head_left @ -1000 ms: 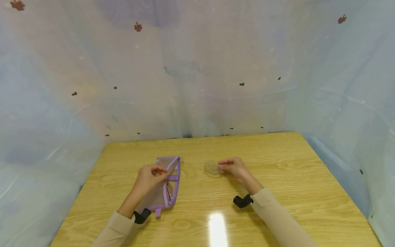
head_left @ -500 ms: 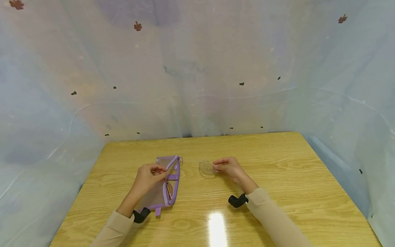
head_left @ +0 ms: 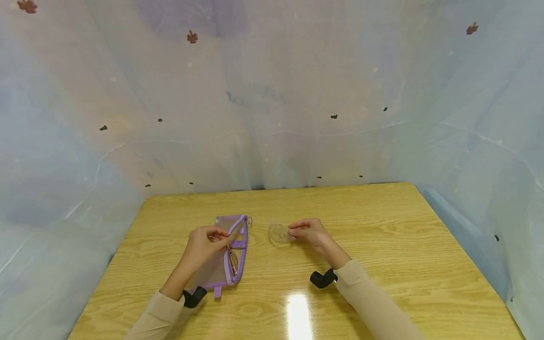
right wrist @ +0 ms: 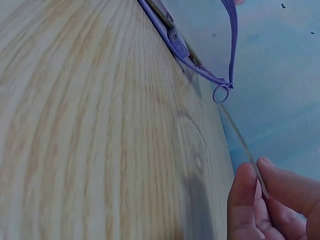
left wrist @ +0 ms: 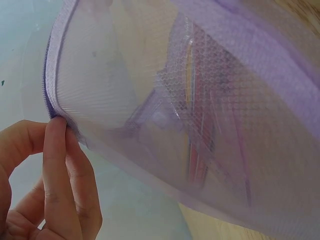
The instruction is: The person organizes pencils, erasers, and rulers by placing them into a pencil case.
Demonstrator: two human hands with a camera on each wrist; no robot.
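Observation:
My left hand pinches the upper zip edge of a purple mesh pencil case and holds its mouth apart. Through the mesh in the left wrist view, a red pencil-like stick and other slim items show; some are blurred. Between thumb and fingers, my right hand holds a thin, clear, rounded plastic protractor by its right end. It is raised above the table, to the right of the pencil case and apart from it. The right wrist view shows this protractor edge-on.
A metal ring hangs at the zip's far end. The wooden table ends at a pale patterned curtain behind and at the sides. Light glares off the table's front.
My right hand has carried the protractor left, closer to the pencil case, and its tilt has changed slightly. The left hand and pencil case have stayed in place.

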